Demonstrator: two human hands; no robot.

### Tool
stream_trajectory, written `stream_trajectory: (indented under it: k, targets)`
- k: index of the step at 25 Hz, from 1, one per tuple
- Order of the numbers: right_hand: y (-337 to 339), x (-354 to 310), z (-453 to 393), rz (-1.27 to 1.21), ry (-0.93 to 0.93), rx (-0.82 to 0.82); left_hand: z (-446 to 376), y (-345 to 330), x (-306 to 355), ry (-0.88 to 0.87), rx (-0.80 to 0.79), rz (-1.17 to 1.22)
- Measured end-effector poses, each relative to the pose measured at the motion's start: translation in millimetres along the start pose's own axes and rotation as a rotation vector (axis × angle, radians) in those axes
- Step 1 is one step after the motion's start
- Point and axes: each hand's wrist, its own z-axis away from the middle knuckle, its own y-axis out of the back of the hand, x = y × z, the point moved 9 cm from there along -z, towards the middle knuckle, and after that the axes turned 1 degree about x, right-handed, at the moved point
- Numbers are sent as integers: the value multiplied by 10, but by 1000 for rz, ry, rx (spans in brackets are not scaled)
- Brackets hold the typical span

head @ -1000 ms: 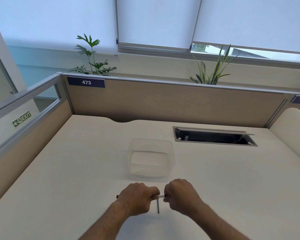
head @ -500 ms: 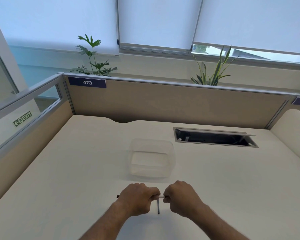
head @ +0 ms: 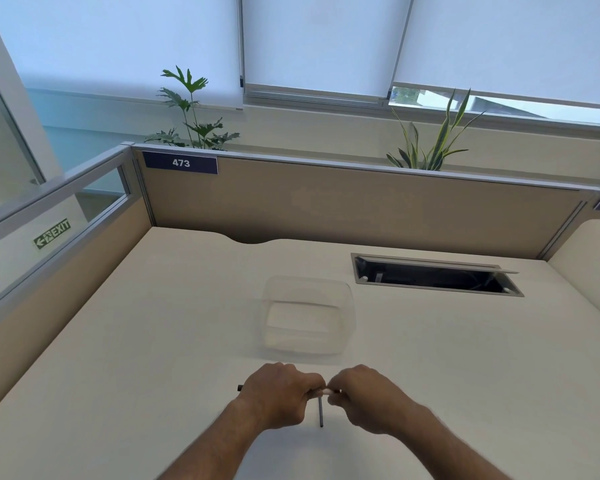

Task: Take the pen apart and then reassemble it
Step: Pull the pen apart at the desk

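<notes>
Near the desk [head: 153, 341] front edge, left hand [head: 278, 393] and right hand [head: 364, 396] both clamped on pen [head: 321, 392], clear tub [head: 309, 313] just beyond.

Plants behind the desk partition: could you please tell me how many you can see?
2. A broad-leaved plant rises behind the partition's left end, above the 473 label; a spiky striped-leaf plant stands further right. Others may be hidden behind the partition.

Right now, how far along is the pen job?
Partly apart: a thin dark rod, probably the refill, lies on the desk. In hand: left hand and right hand grip the pen body. Whether they are separating or rejoining it is unclear. Left: finishing reassembly.
</notes>
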Motion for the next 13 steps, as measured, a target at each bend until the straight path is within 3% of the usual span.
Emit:
stream_trajectory:
  k: [3,9,13]
  targets:
    - [3,41,-20,42,-10,-24,7,-15,42,8,-13,16]
    - [84,-12,1,201,2,124,-13,42,31,41,-18,117]
    - [167,-3,26,169,-22,233,-16,15,-4,74,-43,204]
